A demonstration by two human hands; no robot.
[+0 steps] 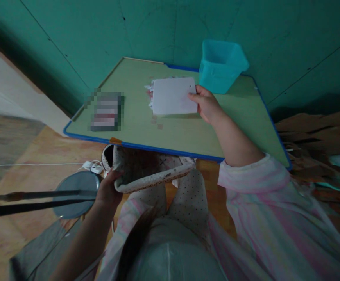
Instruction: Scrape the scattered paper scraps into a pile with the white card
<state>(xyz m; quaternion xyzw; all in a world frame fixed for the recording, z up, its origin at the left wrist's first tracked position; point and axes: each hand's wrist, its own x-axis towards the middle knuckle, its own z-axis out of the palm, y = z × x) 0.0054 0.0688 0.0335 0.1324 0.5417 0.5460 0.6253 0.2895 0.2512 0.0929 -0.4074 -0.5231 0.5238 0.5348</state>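
Head view: the right hand [207,103] grips a white board [172,96] by its right edge over the tabletop [187,136], with scraps [150,93] showing past its left side. The left hand [109,190] clasps a stained box [158,178] by its left end, at the tabletop's near edge. A turquoise bin [217,76] stands beyond the right hand.
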